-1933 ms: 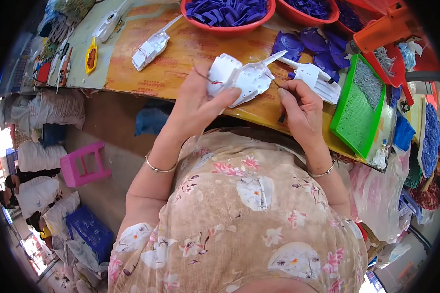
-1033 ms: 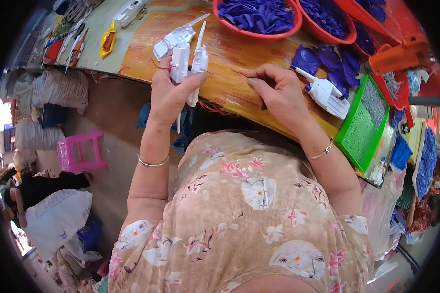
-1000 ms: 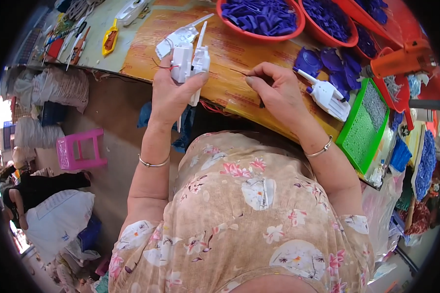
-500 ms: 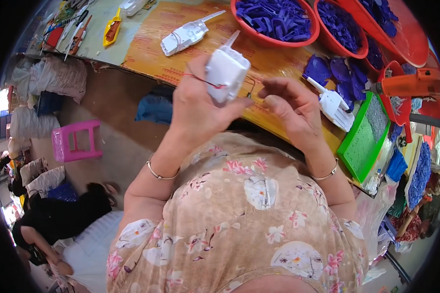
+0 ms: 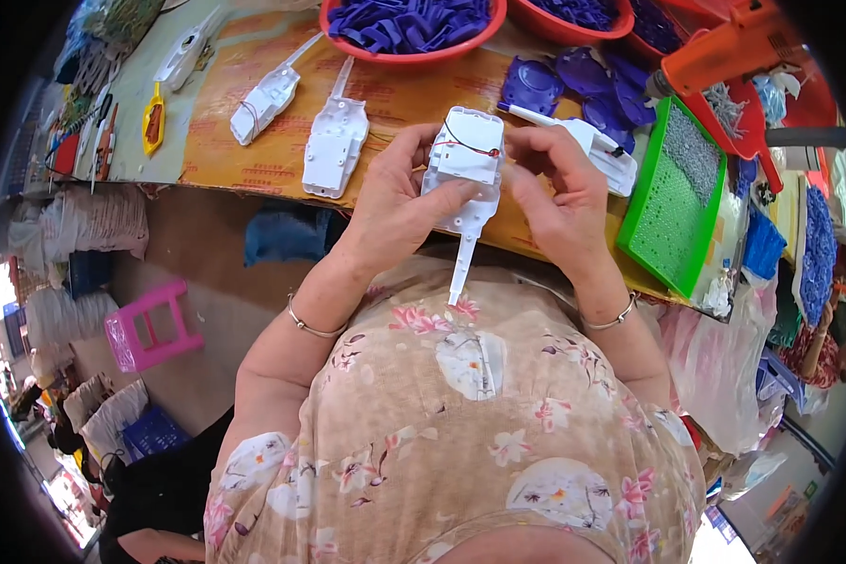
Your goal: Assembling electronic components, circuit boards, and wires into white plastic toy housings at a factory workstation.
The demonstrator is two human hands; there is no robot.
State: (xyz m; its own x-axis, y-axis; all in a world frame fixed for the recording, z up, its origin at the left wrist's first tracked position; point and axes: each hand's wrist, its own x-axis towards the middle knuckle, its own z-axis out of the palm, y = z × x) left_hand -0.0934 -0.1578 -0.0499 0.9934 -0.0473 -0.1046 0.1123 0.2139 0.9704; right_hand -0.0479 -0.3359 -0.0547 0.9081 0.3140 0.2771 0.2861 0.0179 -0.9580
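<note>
A white plastic housing [image 5: 479, 193] with a long narrow stem is held in front of my chest, the stem pointing toward me. Thin dark and red wire crosses the boxy part at its far end. My left hand [image 5: 397, 202] grips the housing from the left, thumb lying on its face. At its right edge, my right hand [image 5: 566, 193] is closed with bent fingers; the fingertips are partly hidden. Two similar housings lie on the table left of it, one plain [image 5: 334, 150] and one with red wire [image 5: 265, 101]. Another white housing [image 5: 611, 164] rests beyond my right hand.
Red baskets [image 5: 414, 58] of purple-blue plastic parts stand at the back. Loose purple parts [image 5: 533, 86] lie before them. A green tray [image 5: 672, 202] of small metal pieces and an orange power driver [image 5: 724, 52] are at right. Left are hand tools [image 5: 108, 141]; a pink stool [image 5: 150, 329] stands on the floor.
The held housing has turned, so its wired face and stem now show. The plain housing behind it has come into sight. The whole view has shifted, moving the table things leftward.
</note>
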